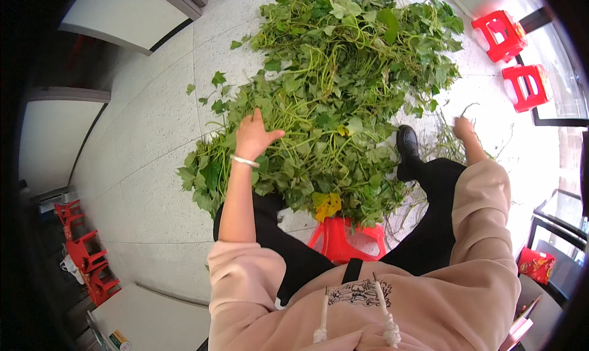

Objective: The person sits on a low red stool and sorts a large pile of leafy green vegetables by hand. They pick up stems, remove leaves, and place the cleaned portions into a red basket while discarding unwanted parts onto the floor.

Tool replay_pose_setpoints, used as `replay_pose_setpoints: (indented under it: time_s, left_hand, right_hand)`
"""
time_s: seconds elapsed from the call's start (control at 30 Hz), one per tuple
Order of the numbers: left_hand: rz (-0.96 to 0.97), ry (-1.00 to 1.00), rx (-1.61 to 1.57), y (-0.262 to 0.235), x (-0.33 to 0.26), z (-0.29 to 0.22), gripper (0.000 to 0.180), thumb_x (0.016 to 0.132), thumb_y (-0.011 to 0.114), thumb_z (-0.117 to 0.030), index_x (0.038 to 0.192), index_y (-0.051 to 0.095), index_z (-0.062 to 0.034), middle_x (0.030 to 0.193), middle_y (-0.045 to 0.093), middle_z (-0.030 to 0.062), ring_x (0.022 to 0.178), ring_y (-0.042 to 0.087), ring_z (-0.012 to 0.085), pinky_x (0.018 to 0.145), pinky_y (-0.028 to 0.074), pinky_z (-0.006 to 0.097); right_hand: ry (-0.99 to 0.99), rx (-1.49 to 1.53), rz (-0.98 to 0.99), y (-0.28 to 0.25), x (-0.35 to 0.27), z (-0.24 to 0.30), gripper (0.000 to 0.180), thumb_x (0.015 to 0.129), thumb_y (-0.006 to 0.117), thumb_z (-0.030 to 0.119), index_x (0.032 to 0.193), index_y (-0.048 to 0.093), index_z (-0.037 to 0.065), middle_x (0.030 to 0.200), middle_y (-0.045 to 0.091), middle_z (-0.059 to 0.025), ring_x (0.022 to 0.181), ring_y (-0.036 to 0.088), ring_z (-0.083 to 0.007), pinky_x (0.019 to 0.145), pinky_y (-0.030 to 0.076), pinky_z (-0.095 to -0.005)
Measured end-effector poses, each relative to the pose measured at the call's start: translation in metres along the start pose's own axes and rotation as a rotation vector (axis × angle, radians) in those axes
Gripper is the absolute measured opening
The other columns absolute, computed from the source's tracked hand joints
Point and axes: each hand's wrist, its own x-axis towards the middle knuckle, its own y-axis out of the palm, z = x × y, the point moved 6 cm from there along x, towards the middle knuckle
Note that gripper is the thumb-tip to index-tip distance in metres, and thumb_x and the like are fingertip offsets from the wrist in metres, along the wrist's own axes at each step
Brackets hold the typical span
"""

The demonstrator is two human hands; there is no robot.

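Note:
A big heap of leafy green vines (331, 105) with long pale stems spreads over the floor before me. Over its left part reaches my left hand (253, 136), a white bracelet at the wrist; the thumb stands apart from the fingers and nothing shows in its grasp. Off the heap's right side is my right hand (464, 129), its fingers closed. A thin bare stem (470, 106) sticks out from them. Below and beside this hand lie loose stripped stems (443, 141) on the floor. A yellow leaf (327, 205) marks the heap's near edge.
I sit on a red plastic stool (343, 243), my black shoe (406, 143) beside the heap. Two red stools (525, 87) stand at the far right. Red chairs (86, 253) and a white table (147, 317) are at left. A red snack bag (535, 264) lies at right.

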Motion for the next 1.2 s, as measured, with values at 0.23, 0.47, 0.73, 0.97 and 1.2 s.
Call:
replay_pose_setpoints:
  time_s: [0.23,0.47,0.73,0.97,1.2]
  left_hand:
    - [-0.250,0.023,-0.234,-0.042,-0.005,-0.017,0.032,0.081,0.062,-0.035,0.096,0.065,-0.0078,0.094,0.063,0.0159,0.087,0.061,0.0291,0.069,0.048,0.038]
    - [-0.449,0.150,-0.148,-0.058,-0.006,-0.019,0.017,0.081,0.062,-0.027,0.085,0.064,-0.0100,0.069,0.062,0.0081,0.063,0.062,0.0248,0.053,0.048,0.034]
    - [-0.402,0.216,-0.197,-0.053,-0.012,-0.030,0.010,0.080,0.062,-0.020,0.081,0.062,-0.0097,0.068,0.061,0.0070,0.066,0.061,0.0253,0.054,0.049,0.037]
    - [-0.434,0.230,-0.243,-0.049,-0.016,-0.027,0.011,0.080,0.062,-0.020,0.077,0.063,-0.0100,0.070,0.063,0.0093,0.065,0.063,0.0271,0.055,0.051,0.038]
    - [-0.334,0.233,-0.292,-0.037,-0.014,-0.019,0.015,0.083,0.059,-0.023,0.087,0.067,-0.0114,0.077,0.065,0.0113,0.066,0.063,0.0289,0.058,0.052,0.039]
  right_hand:
    - [-0.791,0.367,-0.640,-0.195,0.022,0.313,0.013,0.077,0.054,0.007,0.090,0.056,0.004,0.095,0.056,-0.0130,0.097,0.053,-0.0310,0.080,0.047,-0.0405]
    - [-0.319,0.328,-0.426,-0.221,0.132,0.352,0.032,0.088,0.052,0.025,0.115,0.051,0.008,0.101,0.060,-0.0160,0.099,0.056,-0.0330,0.085,0.042,-0.0482]
    - [-0.371,0.689,-0.642,-0.239,0.090,0.324,0.030,0.090,0.048,0.036,0.102,0.061,0.012,0.084,0.064,-0.0115,0.083,0.060,-0.0309,0.070,0.045,-0.0443]
    - [-0.590,1.500,-0.872,-0.467,0.072,0.188,0.031,0.090,0.049,0.031,0.103,0.061,0.005,0.079,0.061,-0.0049,0.073,0.052,-0.0143,0.070,0.043,-0.0296]
    - [-0.544,1.144,-0.607,-0.425,0.003,0.170,0.025,0.091,0.050,0.025,0.095,0.060,0.003,0.083,0.061,-0.0021,0.083,0.055,-0.0117,0.077,0.042,-0.0263]
